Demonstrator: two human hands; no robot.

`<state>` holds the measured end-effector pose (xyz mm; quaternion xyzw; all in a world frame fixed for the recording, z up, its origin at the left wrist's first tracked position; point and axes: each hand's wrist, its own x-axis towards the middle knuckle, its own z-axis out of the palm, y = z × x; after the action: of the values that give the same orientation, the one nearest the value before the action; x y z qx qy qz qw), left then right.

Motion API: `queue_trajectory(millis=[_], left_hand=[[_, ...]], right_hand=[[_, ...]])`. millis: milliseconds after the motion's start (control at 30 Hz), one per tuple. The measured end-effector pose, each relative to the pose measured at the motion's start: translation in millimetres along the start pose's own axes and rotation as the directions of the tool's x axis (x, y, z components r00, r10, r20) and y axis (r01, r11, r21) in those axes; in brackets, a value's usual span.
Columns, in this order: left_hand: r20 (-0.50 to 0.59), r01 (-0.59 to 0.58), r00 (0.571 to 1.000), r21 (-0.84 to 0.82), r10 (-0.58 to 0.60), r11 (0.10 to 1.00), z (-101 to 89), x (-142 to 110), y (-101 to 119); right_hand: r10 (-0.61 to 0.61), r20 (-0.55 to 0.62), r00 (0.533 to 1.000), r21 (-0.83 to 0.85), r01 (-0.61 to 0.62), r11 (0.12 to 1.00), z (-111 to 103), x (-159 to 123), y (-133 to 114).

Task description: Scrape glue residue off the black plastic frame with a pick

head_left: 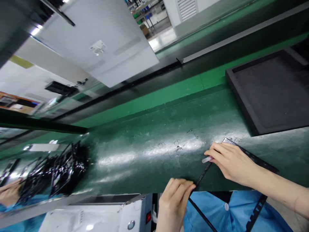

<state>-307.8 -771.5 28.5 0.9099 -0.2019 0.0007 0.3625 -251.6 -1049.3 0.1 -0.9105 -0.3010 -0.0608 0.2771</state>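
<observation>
A thin black rectangular frame [202, 214] lies tilted over the near edge of the green bench, partly in front of a blue garment. My left hand [175, 201] is closed on its left corner, thumb and fingers pinching the strip. Above the frame's left side, my right hand [228, 161] is closed round a small pale, flat-ended tool [207, 159]; most of the tool is hidden in the fingers. Close to the tool, the right hand covers part of the frame's far side. Fine black curly scraps [178, 148] lie on the bench beyond my hands.
A dark grey foam tray [272, 93] stands at the right. Several glossy black frames [70, 167] are heaped at the left, near a co-worker's hand [11, 192]. A white machine [96, 216] sits below the bench edge. A green beam [43, 124] juts in from the left.
</observation>
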Motion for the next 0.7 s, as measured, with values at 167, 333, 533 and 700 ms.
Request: queue_trajectory(millis=[167,333,533,700], left_hand=[[0.111,-0.085,0.991,0.160,0.068,0.983,-8.0,-13,-3],[0.099,-0.098,0.993,0.299,0.072,0.949,-18.9,7,-8],[-0.190,-0.045,0.977,0.239,0.092,0.970,0.9,48,-11],[-0.282,-0.044,0.958,0.027,0.050,0.999,17.4,58,-15]], right_hand=[[0.061,-0.039,0.997,0.007,-0.061,0.998,0,1,3],[0.149,-0.058,0.987,-0.074,-0.153,0.985,-6,2,7],[0.104,0.005,0.995,-0.085,-0.104,0.991,-27,21,-4],[0.009,0.053,0.999,0.210,-0.020,0.978,-13,45,-14]])
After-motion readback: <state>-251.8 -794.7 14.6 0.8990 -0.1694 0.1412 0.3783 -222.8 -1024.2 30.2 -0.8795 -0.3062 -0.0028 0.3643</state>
